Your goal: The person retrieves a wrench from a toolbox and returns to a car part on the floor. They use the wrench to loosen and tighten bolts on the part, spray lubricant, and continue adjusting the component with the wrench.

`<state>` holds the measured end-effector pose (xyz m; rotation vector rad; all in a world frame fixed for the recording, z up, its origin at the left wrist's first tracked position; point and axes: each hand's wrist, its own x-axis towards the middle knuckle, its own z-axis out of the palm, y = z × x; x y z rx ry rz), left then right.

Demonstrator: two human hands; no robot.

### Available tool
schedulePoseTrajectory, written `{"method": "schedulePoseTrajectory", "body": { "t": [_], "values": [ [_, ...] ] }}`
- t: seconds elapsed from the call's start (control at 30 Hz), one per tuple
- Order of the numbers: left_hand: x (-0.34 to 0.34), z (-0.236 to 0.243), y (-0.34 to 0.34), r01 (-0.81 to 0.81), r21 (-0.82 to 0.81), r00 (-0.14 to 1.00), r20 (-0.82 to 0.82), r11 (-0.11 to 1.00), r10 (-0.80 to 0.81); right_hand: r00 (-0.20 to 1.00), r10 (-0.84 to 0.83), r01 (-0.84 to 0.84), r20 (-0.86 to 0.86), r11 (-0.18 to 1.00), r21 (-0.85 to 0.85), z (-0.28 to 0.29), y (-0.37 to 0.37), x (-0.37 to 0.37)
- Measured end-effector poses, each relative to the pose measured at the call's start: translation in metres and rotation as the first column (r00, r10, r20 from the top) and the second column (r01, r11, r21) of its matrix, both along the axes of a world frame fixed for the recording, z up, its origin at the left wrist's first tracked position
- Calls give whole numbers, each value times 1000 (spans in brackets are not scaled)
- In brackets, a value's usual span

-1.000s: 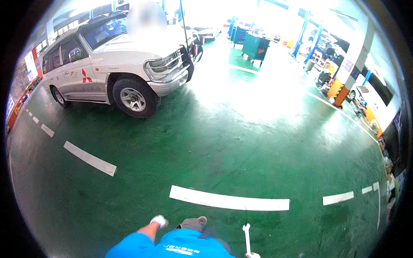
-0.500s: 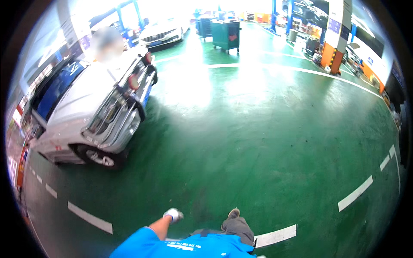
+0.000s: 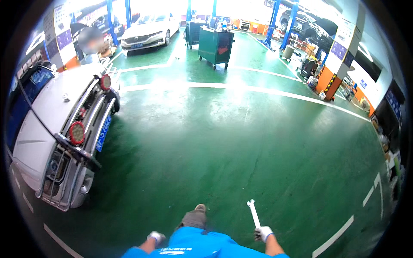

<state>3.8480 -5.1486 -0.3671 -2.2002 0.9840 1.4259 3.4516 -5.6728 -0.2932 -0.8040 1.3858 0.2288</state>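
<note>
Closest in, a bright blue cloth shirt [image 3: 202, 246], with one tan-toed shoe [image 3: 200, 207] out ahead of it, and here comes the change: the right hand [image 3: 263, 234], in a white glove with dark patches, is up in full view, where half a second ago it barely showed at the lower edge! With it comes the long, silvery metal wrench [image 3: 254, 215], right fingers curled firmly round its lower shank, open end pointing up and a little left over the green painted floor [image 3: 206, 167]. It touches nothing but the glove, so I judge it is simply being carried. The white-gloved left hand [image 3: 156, 238] hangs beside the shirt, no tool visible; blurred, so whether its fingers are curled or spread I cannot tell.

The count: two gloves, one wrench, one shoe showing. Off left, one pale silver off-road vehicle [image 3: 45, 122], carrying two round red-rimmed lamps, near [image 3: 77, 132] and far [image 3: 105, 82]; it has slid further left in view. Deeper, two dark green wheeled cabinets, front [image 3: 214, 46] and rear [image 3: 193, 34], then one white sedan [image 3: 148, 35] and, far right, one dark raised car [image 3: 301, 26].
</note>
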Motion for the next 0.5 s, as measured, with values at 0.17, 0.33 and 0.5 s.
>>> {"method": "schedulePoseTrajectory", "body": {
  "t": [0.17, 0.33, 0.5],
  "values": [
    [243, 109, -265, -786, -478, 578, -341, 393, 741, 988, -59, 83, -144, 983, 164, -28, -53, 56],
    [424, 148, -491, -662, -664, 684, -346, 348, 643, 944, 135, -96, -300, 985, 141, -64, -137, 160],
    [525, 99, -626, -362, -535, 903, 3, 763, 431, 891, 379, -372, -251, 925, 75, -96, -308, 290]
  ]
}}
